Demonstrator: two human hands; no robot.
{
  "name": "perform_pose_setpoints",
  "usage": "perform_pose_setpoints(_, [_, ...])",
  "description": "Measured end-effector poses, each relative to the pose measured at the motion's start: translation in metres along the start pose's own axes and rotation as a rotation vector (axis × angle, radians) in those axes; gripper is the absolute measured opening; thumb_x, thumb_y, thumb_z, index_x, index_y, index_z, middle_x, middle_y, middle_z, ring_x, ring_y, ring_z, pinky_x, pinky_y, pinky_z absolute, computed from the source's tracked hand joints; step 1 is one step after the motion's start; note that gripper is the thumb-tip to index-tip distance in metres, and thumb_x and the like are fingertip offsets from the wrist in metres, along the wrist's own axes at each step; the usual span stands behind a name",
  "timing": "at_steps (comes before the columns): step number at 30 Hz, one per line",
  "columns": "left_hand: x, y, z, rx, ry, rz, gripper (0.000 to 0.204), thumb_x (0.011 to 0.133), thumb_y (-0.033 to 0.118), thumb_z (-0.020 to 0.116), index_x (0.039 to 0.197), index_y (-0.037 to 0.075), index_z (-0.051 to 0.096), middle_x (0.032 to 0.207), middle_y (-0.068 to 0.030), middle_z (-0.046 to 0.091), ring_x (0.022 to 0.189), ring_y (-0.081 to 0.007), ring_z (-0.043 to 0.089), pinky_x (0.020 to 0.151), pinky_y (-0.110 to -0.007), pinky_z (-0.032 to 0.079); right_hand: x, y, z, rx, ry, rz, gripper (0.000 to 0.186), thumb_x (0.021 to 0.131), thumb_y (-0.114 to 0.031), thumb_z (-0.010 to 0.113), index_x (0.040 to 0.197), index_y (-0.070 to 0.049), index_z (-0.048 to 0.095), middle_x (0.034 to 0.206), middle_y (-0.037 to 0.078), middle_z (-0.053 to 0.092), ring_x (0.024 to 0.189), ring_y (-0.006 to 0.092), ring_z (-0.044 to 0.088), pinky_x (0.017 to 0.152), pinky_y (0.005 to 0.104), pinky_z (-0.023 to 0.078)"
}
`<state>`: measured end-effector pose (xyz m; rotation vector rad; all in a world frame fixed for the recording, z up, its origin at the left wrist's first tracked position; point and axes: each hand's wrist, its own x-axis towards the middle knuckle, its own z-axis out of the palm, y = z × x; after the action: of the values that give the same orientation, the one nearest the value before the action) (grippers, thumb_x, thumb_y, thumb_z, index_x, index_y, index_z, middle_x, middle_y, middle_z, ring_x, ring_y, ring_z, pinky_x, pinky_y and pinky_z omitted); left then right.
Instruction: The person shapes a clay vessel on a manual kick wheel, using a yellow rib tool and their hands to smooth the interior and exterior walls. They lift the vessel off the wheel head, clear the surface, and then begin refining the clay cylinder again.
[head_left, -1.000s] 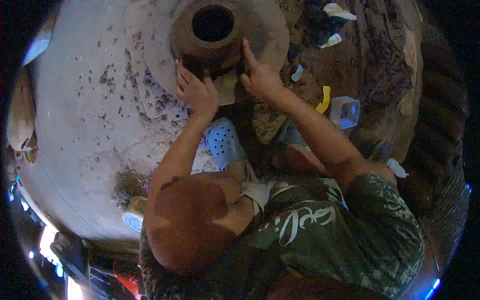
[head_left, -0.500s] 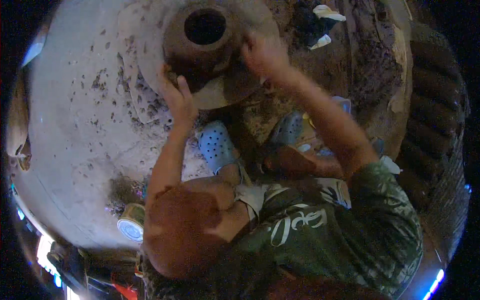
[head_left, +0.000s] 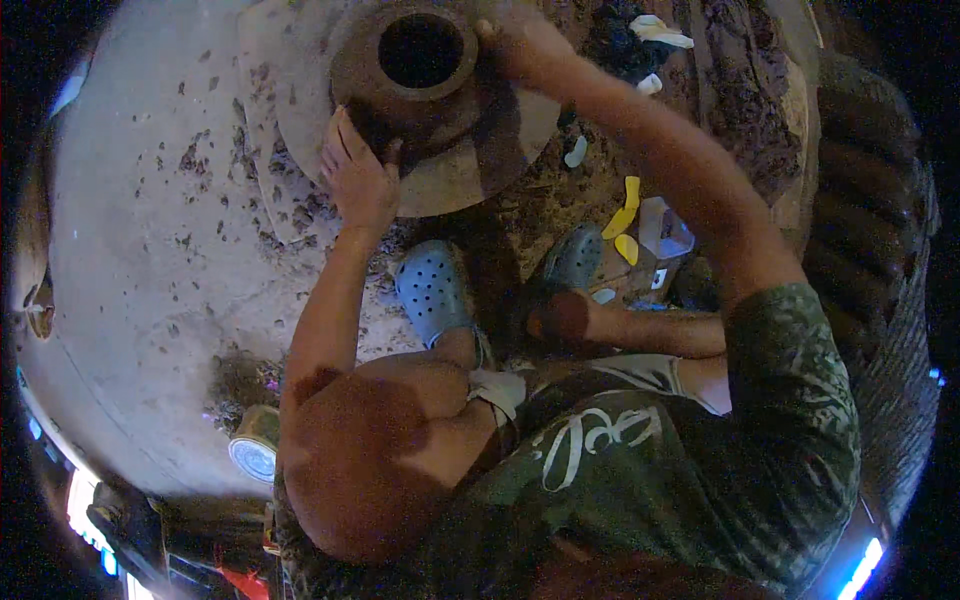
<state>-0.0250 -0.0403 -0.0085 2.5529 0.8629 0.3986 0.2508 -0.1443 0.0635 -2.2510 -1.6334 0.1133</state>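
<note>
A brown clay pot [head_left: 425, 115] with a wide round mouth stands on a round flat board [head_left: 440, 190] at the top of the view. My left hand [head_left: 360, 182] rests against the pot's near left side, its fingers stretched out and the thumb apart. On the opposite side, my right hand [head_left: 525, 52] is at the pot's right shoulder, close below the rim. Its fingers are curled in; whether a small tool is in them cannot be made out. A dark shadow covers part of the pot's near wall.
My feet in blue clogs [head_left: 435, 290] are just below the board. To the right lie yellow pieces [head_left: 622, 218], a clear plastic container [head_left: 665, 230] and white scraps [head_left: 660, 32] on dark clay. A round tub [head_left: 258, 445] sits at the lower left. Clay crumbs dot the floor.
My right hand has moved up along the pot's right side, and its forearm has swung up and outward. My left hand has shifted slightly down, with its fingers closer together.
</note>
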Motion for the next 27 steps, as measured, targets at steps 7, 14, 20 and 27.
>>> perform_pose_setpoints(7, [0.002, 0.003, -0.005, -0.095, 0.024, 0.082, 0.087, 0.085, 0.018, 0.071, 0.152, -0.004, 0.021, 0.155, -0.0234, 0.031, 0.14, -0.0433, 0.034, 0.115, -0.055, 0.029, -0.076, -0.04, 0.048, -0.271, -0.119, 0.33, 0.024, 0.089, -0.017, 0.061, 0.104, -0.001, 0.069, 0.08, 0.017, 0.069, 0.069, 0.0343, 0.069, 0.058, 0.0474, 0.053])
perform_pose_setpoints(14, [0.014, -0.009, -0.009, -0.255, -0.026, -0.022, 0.067, 0.092, 0.017, 0.063, 0.148, -0.005, 0.034, 0.146, -0.0259, 0.045, 0.134, -0.0425, 0.044, 0.113, -0.048, 0.035, -0.099, -0.178, 0.044, -0.04, -0.611, 0.301, 0.033, 0.087, -0.019, 0.061, 0.112, 0.003, 0.066, 0.08, 0.014, 0.068, 0.068, 0.0357, 0.068, 0.063, 0.0508, 0.054])
perform_pose_setpoints(20, [-0.011, -0.004, -0.035, -0.641, -0.066, -0.204, 0.048, 0.106, 0.032, 0.046, 0.14, -0.001, 0.05, 0.129, -0.0249, 0.059, 0.118, -0.0385, 0.058, 0.104, -0.045, 0.044, -0.102, -0.166, 0.018, 0.229, -0.209, 0.312, 0.044, 0.092, -0.021, 0.059, 0.128, 0.003, 0.054, 0.1, 0.019, 0.066, 0.091, 0.0418, 0.065, 0.083, 0.0504, 0.054])
perform_pose_setpoints(27, [-0.066, 0.033, -0.038, -1.074, -0.646, -0.884, 0.056, 0.104, 0.054, 0.044, 0.124, 0.005, 0.063, 0.099, -0.0092, 0.068, 0.082, -0.0191, 0.064, 0.068, -0.033, 0.053, -0.132, -0.148, 0.032, 0.271, -0.48, -0.097, 0.036, 0.091, -0.021, 0.064, 0.117, 0.004, 0.055, 0.1, 0.021, 0.064, 0.094, 0.0396, 0.065, 0.082, 0.0479, 0.053])
